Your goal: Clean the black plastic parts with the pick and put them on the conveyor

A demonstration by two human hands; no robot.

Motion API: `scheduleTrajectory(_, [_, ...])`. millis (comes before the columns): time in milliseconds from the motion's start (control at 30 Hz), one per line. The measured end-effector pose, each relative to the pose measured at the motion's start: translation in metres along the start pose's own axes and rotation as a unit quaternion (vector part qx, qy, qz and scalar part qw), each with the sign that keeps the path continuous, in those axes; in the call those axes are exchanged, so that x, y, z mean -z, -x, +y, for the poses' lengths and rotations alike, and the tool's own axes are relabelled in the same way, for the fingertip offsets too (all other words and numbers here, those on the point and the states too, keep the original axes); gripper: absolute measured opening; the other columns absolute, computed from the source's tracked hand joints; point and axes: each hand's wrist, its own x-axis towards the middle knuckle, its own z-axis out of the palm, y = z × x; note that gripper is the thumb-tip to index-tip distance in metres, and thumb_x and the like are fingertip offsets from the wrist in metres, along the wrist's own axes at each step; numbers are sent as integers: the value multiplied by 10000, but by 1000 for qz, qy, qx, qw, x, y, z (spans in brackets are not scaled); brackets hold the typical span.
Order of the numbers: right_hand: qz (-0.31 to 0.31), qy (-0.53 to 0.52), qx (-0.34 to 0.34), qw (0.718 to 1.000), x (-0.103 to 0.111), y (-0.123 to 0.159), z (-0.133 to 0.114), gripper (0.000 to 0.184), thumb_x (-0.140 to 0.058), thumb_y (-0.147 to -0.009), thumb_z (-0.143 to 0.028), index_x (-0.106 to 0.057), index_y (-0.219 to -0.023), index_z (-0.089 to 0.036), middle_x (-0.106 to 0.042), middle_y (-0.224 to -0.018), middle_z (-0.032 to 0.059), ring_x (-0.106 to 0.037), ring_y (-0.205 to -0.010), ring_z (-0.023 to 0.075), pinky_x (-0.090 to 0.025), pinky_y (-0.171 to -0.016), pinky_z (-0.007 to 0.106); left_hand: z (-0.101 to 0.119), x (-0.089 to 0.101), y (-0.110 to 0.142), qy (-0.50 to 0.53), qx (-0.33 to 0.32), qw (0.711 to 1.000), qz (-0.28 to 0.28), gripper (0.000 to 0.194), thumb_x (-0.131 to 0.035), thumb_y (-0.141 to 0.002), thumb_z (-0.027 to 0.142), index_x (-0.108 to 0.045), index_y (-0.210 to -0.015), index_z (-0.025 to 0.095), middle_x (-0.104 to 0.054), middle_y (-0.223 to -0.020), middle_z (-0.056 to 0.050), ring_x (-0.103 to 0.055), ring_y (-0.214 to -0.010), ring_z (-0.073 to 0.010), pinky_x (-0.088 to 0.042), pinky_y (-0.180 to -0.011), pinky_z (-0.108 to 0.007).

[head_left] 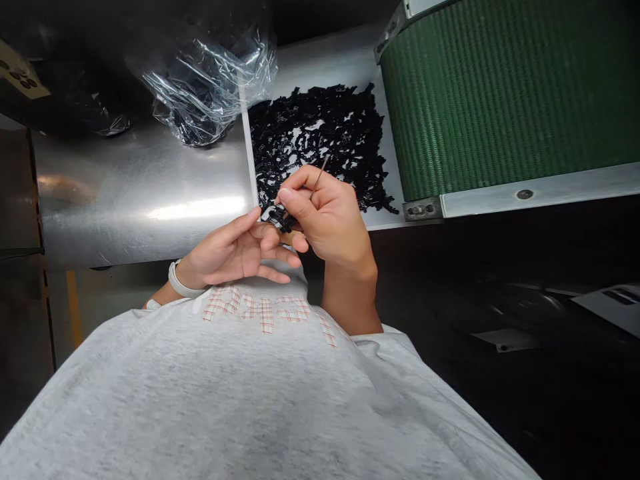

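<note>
In front of my chest, my left hand (240, 252) is turned palm up, its thumb and forefinger at the left end of a small black plastic part (281, 217). The other left fingers are loosely stretched out. My right hand (325, 213) pinches a thin metal rod-like tool (320, 177) between thumb and forefinger. One end of the tool sticks up above the knuckles. Its lower end is hidden behind my fingers, close to the part. Just beyond my hands, many similar black plastic parts (345, 133) lie spread on a white surface.
A green ribbed conveyor belt (510, 100) with a metal edge runs on the right. To the left is a shiny metal tabletop (135, 193), divided off by a white strip (249, 147). Clear plastic bags (205, 87) with dark contents stand at the back left.
</note>
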Motion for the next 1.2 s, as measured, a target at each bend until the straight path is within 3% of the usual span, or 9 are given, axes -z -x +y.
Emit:
scheduleTrajectory(67, [25, -34, -1, 999, -2, -3, 4, 478, -810, -742, -636, -535, -716, -245, -384, -534, -99, -313, -356, 37, -210, -307, 196, 1, 0, 2, -92, -93, 989, 64, 525, -570, -895, 692, -585, -682, 213, -693, -928, -60, -680, -891, -190, -578, -817, -355])
scheduleTrajectory(167, [42, -63, -14, 997, -5, -5, 11, 499, -827, -727, -624, -506, -693, -244, -311, -538, -111, -226, -378, 25, -191, -331, 186, 5, 5, 6, -225, -238, 927, 183, 269, -714, -886, 503, -688, -864, 236, -687, -917, -31, -642, -834, -139, -546, -833, -302])
scheduleTrajectory(233, [31, -70, -34, 996, -7, -4, 13, 506, -825, -727, -629, -500, -696, -242, -303, -541, -114, -198, -388, 21, -176, -339, 183, 7, 11, 6, -273, -283, 893, 220, 264, -810, -816, 427, -711, -1002, 267, -688, -946, -18, -626, -801, -129, -536, -788, -285])
scheduleTrajectory(333, [14, -86, -54, 995, -9, -2, 14, 515, -832, -711, -637, -507, -709, -238, -297, -529, -123, -171, -382, 14, -138, -337, 185, 9, 18, 3, -313, -285, 884, 199, 396, -868, -750, 398, -735, -1107, 295, -691, -961, -18, -614, -767, -130, -522, -719, -280])
scheduleTrajectory(567, [0, -65, -68, 996, -15, 6, 13, 464, -824, -746, -607, -544, -737, -237, -323, -479, -121, -207, -372, 31, -123, -337, 198, 7, 23, 0, -340, -329, 859, 194, 210, -855, -753, 443, -802, -877, 282, -681, -922, -28, -626, -884, -162, -512, -797, -309])
scheduleTrajectory(767, [-13, -84, -65, 994, -15, 6, 12, 465, -790, -773, -631, -531, -779, -245, -291, -515, -123, -185, -370, 29, -118, -332, 195, 5, 24, 4, -287, -308, 886, 193, 259, -812, -778, 517, -795, -796, 259, -692, -978, -56, -682, -974, -200, -559, -911, -368])
scheduleTrajectory(1000, [26, -96, -40, 994, -17, 1, 15, 493, -779, -763, -659, -523, -758, -238, -333, -544, -118, -179, -383, 20, -161, -342, 194, 4, 31, 9, -295, -263, 906, 149, 356, -786, -773, 581, -754, -703, 233, -748, -1242, -94, -688, -1147, -294, -583, -907, -471])
scheduleTrajectory(1200, [35, -78, -47, 995, -25, 3, 18, 524, -692, -807, -717, -509, -745, -230, -365, -567, -102, -274, -410, 33, -213, -370, 200, 2, 35, 5, -306, -230, 918, 99, 345, -768, -782, 610, -776, -752, 267, -787, -1086, -79, -668, -1207, -296, -554, -1003, -501])
